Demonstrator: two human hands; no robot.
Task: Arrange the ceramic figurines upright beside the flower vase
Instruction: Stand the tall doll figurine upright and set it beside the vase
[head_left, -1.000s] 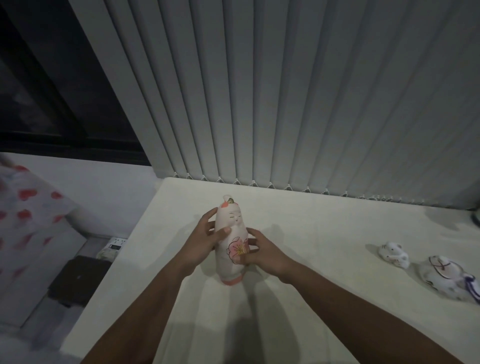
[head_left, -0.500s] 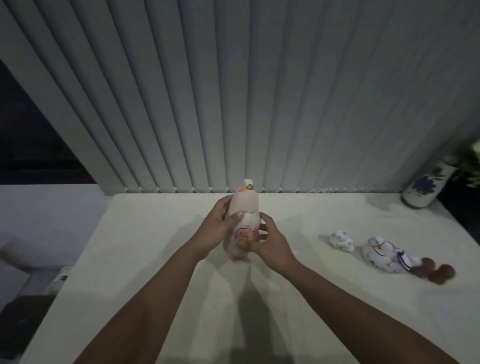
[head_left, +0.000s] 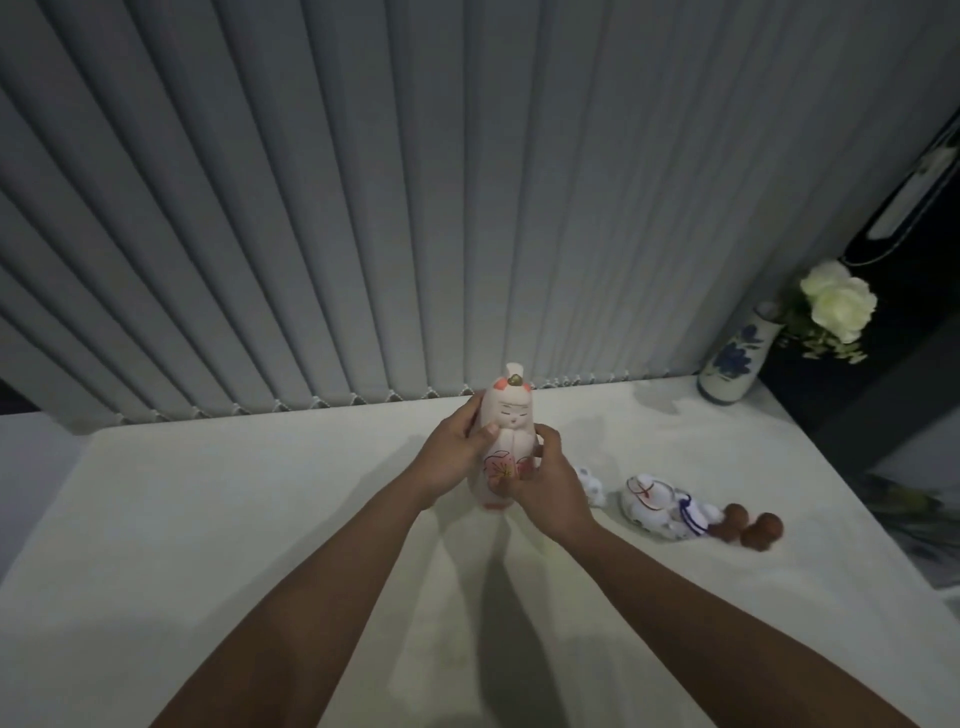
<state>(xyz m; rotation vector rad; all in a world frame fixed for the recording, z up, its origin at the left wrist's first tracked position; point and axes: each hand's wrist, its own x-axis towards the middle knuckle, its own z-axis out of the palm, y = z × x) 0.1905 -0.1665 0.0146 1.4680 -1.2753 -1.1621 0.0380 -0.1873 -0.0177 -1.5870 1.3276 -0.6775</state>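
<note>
I see a pale tabletop (head_left: 260, 519) under grey blinds (head_left: 415, 208); my left hand (head_left: 452, 457) and right hand (head_left: 545, 488) clasp the tall figurine (head_left: 506, 441) upright.

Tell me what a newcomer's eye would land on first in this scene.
First, the tall pink figurine with a painted flower, held upright at the table's centre between the left hand and right hand. Next, the white roses beside a blue-flowered vase at the far right corner. Small white figurines lie on the table between them.

Two bare forearms, no sleeves, left grip (head_left: 451, 453), right grip (head_left: 551, 488)
</note>
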